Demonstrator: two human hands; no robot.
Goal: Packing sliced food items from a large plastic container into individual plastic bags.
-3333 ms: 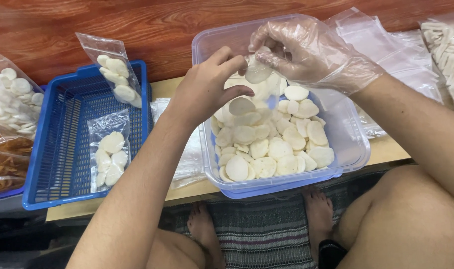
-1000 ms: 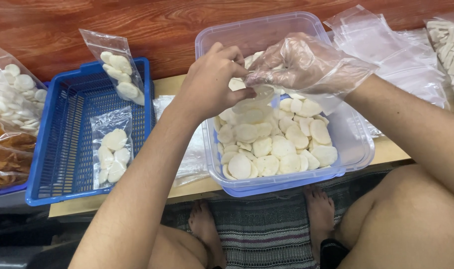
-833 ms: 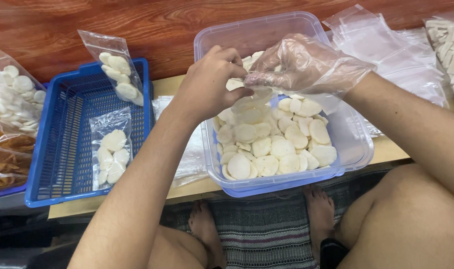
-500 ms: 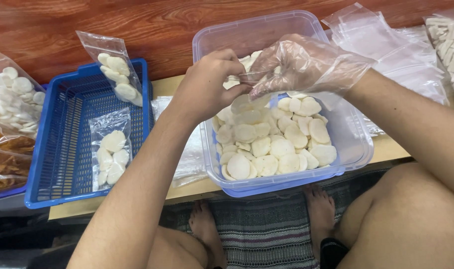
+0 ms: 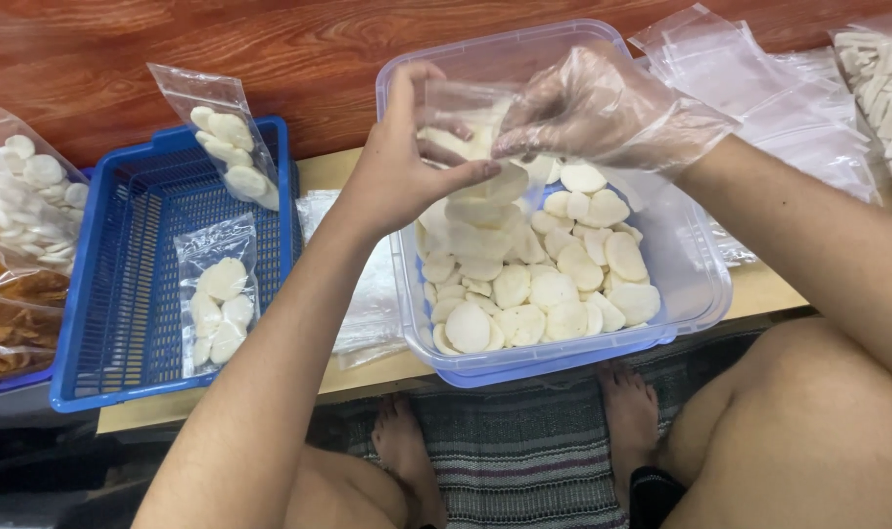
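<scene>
A small clear bag [image 5: 463,122], held open above the tub, seemingly holds pale round crackers [image 5: 539,279].

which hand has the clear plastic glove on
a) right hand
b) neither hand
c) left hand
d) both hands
a: the right hand is wrapped in a loose clear glove as it feeds white slices into the small clear bag, while the left hand that pinches the bag over the clear tub is bare.
</scene>
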